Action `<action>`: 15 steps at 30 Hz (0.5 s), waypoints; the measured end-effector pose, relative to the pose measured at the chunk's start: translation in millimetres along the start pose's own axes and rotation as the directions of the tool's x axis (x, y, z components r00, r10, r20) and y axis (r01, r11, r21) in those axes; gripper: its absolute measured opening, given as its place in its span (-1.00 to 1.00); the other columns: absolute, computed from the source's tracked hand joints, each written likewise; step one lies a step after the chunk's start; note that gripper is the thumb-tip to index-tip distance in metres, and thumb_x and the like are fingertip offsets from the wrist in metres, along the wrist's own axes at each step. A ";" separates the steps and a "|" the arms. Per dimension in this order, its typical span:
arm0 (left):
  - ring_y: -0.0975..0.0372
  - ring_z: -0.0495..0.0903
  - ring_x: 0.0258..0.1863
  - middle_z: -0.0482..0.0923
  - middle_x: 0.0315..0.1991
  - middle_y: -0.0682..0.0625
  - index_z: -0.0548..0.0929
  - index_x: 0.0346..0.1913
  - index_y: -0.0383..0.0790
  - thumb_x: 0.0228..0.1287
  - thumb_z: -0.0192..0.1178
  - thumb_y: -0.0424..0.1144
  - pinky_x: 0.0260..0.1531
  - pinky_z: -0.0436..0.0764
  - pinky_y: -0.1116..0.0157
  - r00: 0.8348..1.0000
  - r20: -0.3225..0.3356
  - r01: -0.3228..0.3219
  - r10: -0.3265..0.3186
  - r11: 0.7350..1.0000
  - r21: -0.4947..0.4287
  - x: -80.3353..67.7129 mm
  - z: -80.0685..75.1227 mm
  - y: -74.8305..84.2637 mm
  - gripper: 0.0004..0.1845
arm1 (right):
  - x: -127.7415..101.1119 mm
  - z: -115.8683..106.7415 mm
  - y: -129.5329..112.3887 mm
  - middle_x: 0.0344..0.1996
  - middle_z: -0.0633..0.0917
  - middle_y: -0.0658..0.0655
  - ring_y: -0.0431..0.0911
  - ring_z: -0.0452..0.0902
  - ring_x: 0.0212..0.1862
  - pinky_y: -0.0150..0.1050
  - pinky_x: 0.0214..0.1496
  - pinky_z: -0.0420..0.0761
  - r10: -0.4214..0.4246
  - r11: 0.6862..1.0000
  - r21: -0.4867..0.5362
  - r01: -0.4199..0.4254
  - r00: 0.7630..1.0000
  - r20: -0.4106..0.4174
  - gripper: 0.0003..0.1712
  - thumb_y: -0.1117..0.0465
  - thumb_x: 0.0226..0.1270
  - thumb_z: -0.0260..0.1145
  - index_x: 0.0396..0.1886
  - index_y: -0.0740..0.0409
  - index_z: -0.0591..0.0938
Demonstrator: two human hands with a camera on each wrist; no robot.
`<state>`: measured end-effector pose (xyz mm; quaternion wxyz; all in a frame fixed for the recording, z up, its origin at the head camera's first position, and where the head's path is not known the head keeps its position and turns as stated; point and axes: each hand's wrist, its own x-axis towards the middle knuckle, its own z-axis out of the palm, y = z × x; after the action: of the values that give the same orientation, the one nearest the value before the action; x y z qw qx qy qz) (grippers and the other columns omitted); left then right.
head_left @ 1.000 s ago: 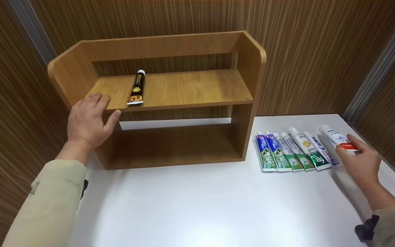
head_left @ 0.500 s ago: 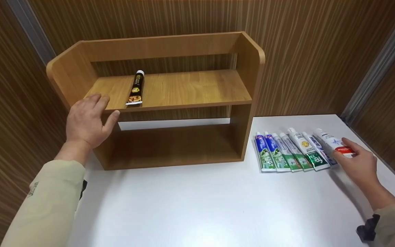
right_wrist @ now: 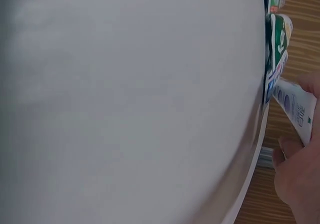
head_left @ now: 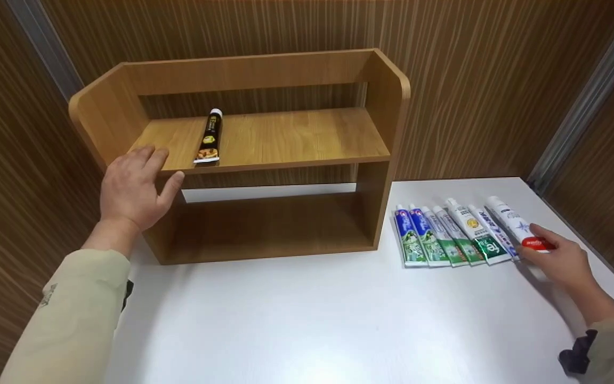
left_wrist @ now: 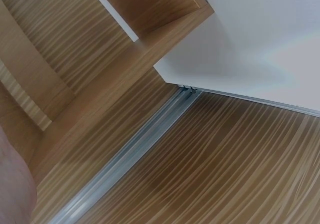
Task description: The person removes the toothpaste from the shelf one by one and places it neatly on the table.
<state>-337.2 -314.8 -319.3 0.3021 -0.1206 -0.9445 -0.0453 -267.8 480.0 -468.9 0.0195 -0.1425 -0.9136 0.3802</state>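
My right hand (head_left: 560,256) pinches the bottom end of a white toothpaste tube with a red band (head_left: 515,221), at the right end of a row of tubes. In the right wrist view that white tube (right_wrist: 295,106) tilts from the fingers down toward the row. Beside it lie several toothpaste tubes: a white and purple one (head_left: 491,226), a white and green one (head_left: 469,224), and blue and green ones (head_left: 411,234) at the left end. My left hand (head_left: 131,186) rests with fingers extended at the left front edge of the wooden shelf (head_left: 296,133). It holds nothing.
A black toothpaste tube (head_left: 210,136) lies on the shelf's upper board, cap toward the back. The lower board (head_left: 269,224) stands on the white table (head_left: 307,314). Wood-grain panels (head_left: 472,80) wall the table behind and at the sides.
The right hand has brought the white and red tube left and down, close alongside the row. The left hand stays at the shelf; the whole view shifts slightly.
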 end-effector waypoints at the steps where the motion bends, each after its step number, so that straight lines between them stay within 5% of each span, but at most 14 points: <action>1: -0.21 0.34 0.49 0.40 0.49 -0.32 0.49 0.47 -0.22 0.59 -0.05 0.26 0.53 0.24 -0.20 1.000 -0.002 0.001 -0.001 1.000 -0.002 -0.1 -0.1 -0.1 -0.29 | 0.9 -0.8 1.9 0.58 -0.01 0.66 0.68 -0.10 0.51 -0.02 -0.01 0.76 0.004 1.000 -0.001 -0.004 1.000 0.009 0.17 -0.35 0.43 0.35 0.74 0.03 -0.02; 8: -0.20 0.33 0.50 0.39 0.49 -0.32 0.48 0.48 -0.21 0.59 -0.06 0.28 0.53 0.23 -0.20 1.000 0.001 0.000 0.000 1.000 0.004 -0.1 -0.5 -0.7 -0.27 | 1.2 -2.1 12.3 0.56 0.00 0.67 0.69 -0.06 0.46 -0.26 -0.17 0.71 0.003 1.000 -0.014 -0.002 0.999 0.052 0.28 -0.38 0.35 0.41 0.75 0.05 -0.08; 15: -0.18 0.33 0.51 0.40 0.49 -0.31 0.49 0.47 -0.22 0.59 -0.04 0.26 0.53 0.24 -0.20 1.000 -0.004 -0.008 0.008 1.000 0.000 0.3 -0.5 -0.5 -0.29 | -0.2 -2.2 15.6 0.55 0.01 0.67 0.69 -0.03 0.44 -0.02 0.00 0.78 0.008 0.999 -0.047 -0.004 0.997 0.073 0.39 -0.38 0.26 0.49 0.75 0.04 -0.13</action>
<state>-337.2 -315.3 -318.7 0.3040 -0.1242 -0.9435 -0.0445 -263.5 491.9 -478.2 -0.0186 -0.1315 -0.9219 0.3639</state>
